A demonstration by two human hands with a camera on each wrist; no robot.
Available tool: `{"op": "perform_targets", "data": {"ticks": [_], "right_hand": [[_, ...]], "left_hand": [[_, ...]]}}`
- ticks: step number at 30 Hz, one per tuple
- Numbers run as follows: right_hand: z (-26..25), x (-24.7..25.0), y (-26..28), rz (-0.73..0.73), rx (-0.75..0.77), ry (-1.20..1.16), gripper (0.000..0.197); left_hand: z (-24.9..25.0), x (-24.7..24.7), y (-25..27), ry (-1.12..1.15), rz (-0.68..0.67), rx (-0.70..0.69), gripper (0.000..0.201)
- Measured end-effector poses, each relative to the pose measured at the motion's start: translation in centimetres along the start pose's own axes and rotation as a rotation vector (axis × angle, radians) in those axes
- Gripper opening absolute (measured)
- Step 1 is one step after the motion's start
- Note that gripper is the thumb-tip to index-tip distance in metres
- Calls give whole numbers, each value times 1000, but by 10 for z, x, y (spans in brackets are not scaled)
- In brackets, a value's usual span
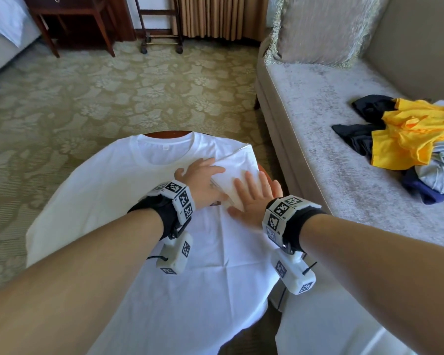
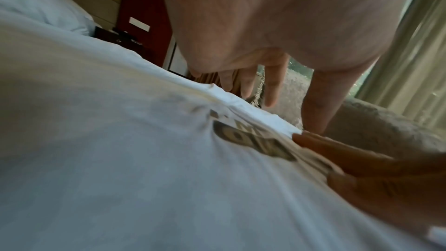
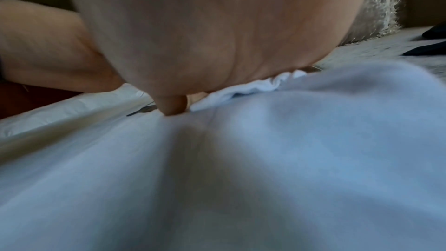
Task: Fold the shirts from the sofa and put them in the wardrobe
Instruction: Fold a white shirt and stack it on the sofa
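Note:
A white T-shirt [image 1: 139,201] lies spread over a round wooden table [image 1: 164,134], collar away from me. Its right sleeve [image 1: 241,162] is folded inward across the chest. My right hand [image 1: 254,198] lies flat on that folded sleeve with fingers spread; in the right wrist view its thumb [image 3: 172,108] presses into the cloth. My left hand [image 1: 203,175] is beside it, fingers straight, with the sleeve's edge lying over part of it. In the left wrist view the left fingers [image 2: 248,81] hang straight above the shirt's dark print [image 2: 253,140]. More shirts [image 1: 408,134], yellow, black and grey, lie heaped on the sofa.
The beige sofa [image 1: 331,162] runs along the right, close to the table, with a fringed cushion [image 1: 323,29] at its far end. Patterned carpet [image 1: 113,93] stretches ahead. A dark wooden nightstand [image 1: 75,19], a luggage rack [image 1: 159,34] and a bed corner [image 1: 0,21] stand at the back.

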State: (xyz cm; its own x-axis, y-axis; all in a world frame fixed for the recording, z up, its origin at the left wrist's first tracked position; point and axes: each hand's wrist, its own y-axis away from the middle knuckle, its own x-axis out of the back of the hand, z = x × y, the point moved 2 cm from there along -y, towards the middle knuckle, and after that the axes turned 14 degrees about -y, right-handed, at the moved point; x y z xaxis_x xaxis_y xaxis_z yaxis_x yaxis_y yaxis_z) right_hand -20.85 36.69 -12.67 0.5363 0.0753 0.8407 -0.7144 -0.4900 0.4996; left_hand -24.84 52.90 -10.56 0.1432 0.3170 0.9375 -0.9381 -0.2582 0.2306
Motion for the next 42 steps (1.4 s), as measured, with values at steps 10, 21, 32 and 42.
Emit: {"op": "perform_targets", "data": {"ticks": [10,21,32,42], "right_hand": [[-127,6,15,144,95,-132,84],[-282,-39,1,48,266,-106,75],[-324,-76,-15,15,391,11,85],[-317,-62,-7,156,388,-138,87]], "left_hand": [[-140,48,53,376,243,500,56],[-307,8,138,969,82,741,44],[-314,-10,143,1595,28,774,36],[-332,8,135,1671,329,701,32]]}}
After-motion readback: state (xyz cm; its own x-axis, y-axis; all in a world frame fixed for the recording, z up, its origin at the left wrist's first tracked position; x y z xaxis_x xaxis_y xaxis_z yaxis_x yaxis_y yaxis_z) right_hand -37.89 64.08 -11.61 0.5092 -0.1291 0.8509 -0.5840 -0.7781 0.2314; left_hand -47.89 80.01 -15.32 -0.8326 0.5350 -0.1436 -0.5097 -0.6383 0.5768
